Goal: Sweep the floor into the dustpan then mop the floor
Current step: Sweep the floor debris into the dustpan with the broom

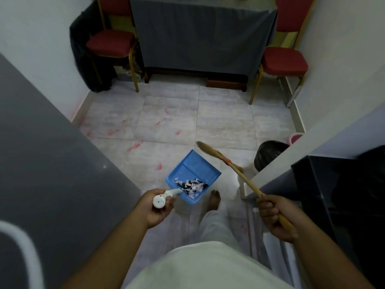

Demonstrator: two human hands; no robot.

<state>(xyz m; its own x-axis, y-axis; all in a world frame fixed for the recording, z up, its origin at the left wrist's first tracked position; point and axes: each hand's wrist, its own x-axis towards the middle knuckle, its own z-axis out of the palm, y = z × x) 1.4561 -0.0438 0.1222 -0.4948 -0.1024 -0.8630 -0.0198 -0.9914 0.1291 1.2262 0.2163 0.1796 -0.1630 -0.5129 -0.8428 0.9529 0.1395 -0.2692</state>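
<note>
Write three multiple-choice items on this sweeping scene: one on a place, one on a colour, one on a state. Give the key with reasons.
1. Where do the paper scraps lie?
A. in the dustpan
B. on the table
C. on a chair seat

2. What colour is the dustpan?
A. green
B. blue
C. yellow

3. What is the right hand doing?
A. hanging open
B. resting on a chair
C. gripping the broom

Key: 1 A, the scraps sit heaped at the pan's handle end. 2 B, the pan's tray is blue, with a white handle in the left hand. 3 C, the fingers are closed round the wooden stick.
</note>
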